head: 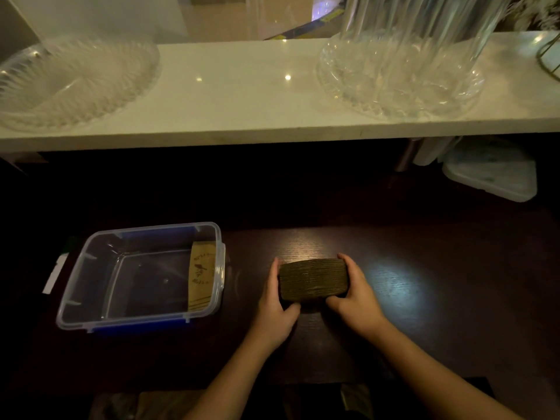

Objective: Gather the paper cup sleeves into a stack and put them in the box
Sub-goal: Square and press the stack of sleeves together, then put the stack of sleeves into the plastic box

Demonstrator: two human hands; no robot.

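Here, both hands clasp the sleeve stack (pixel 313 281) right of the box (pixel 142 321).

box (pixel 91 298) left of sleeve stack (pixel 313 280)

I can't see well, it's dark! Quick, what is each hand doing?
Left hand: closed on the left end of the brown ridged stack of paper cup sleeves.
Right hand: closed on its right end.

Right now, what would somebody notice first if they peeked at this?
Two hands, the left hand and right hand, squeeze a stack of cup sleeves on the dark table. To its left sits a clear plastic box with one sleeve leaning inside.
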